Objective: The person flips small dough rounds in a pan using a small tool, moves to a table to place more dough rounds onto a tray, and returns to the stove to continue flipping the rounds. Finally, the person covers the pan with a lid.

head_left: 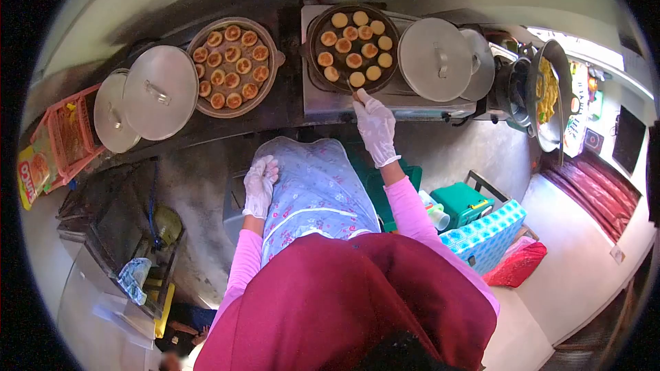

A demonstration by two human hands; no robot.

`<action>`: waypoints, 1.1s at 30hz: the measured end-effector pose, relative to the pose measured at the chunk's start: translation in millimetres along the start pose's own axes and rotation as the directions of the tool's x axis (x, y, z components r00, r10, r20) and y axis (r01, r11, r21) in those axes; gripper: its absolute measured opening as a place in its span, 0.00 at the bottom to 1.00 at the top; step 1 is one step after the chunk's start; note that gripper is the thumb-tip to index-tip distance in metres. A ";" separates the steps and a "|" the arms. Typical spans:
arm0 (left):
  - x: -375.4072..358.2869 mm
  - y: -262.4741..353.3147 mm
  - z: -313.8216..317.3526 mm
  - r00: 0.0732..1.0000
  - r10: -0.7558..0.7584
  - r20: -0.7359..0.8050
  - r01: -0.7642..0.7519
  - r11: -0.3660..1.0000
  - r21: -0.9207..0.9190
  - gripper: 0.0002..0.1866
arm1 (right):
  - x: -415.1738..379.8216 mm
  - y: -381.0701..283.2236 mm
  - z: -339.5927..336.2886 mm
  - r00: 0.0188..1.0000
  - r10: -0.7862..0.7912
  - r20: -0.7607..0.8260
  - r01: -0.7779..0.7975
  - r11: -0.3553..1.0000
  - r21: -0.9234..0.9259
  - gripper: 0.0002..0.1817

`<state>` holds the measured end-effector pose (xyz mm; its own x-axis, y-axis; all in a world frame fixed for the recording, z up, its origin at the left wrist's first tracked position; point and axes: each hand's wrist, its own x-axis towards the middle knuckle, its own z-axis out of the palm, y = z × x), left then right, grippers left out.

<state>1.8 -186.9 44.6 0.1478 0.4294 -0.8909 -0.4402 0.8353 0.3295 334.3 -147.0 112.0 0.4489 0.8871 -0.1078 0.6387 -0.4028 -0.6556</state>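
My right hand [376, 127], in a clear glove, is at the front rim of the dark round pan [342, 45] on the stove. Its fingers pinch a thin dark utensil [350, 83] whose tip reaches in among the small round cakes; its exact kind is too small to tell. Some cakes [357, 79] there are pale on top, others browned. My left hand [259, 185], gloved too, hangs in front of the blue flowered apron [313, 185]. Its fingers are loosely curled, and I see nothing in them.
Left of the stove sits a second pan [236, 110] of browned cakes. Metal lids [161, 93] lie beside it, and another lid [433, 62] rests right of the working pan. A pink basket [72, 134] stands far left; a wok [548, 96] is at the right. Below are green boxes [462, 200].
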 end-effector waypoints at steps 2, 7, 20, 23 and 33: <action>-4.2 -2.5 -3.6 1.000 -0.004 0.022 0.004 1.000 0.001 0.17 | 1.1 -6.2 -1.0 0.999 -0.018 0.040 0.022 0.996 -0.089 0.18; -5.8 2.4 4.7 1.000 0.004 0.000 -0.004 0.999 0.039 0.17 | -2.0 0.0 23.3 0.999 -0.051 0.012 0.052 0.983 -0.176 0.16; -3.9 4.1 17.0 0.999 -0.027 -0.021 0.028 0.996 0.086 0.17 | 28.6 13.9 2.5 0.999 -0.030 -0.011 0.027 0.972 -0.233 0.18; -5.5 7.4 17.5 1.000 -0.010 -0.027 0.013 0.995 0.100 0.17 | 20.0 11.1 3.2 1.000 -0.024 0.008 0.026 0.974 -0.223 0.11; -16.5 29.4 119.7 0.974 0.174 0.142 -0.222 0.854 0.470 0.17 | 6.1 63.0 -8.8 0.970 0.207 -0.132 -0.211 0.977 -0.022 0.17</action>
<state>92.5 -128.4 106.4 0.1934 0.6129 -0.7661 0.0073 0.7799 0.6258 382.8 -168.9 76.5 0.6495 0.7471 -0.1413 0.5433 -0.5860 -0.6012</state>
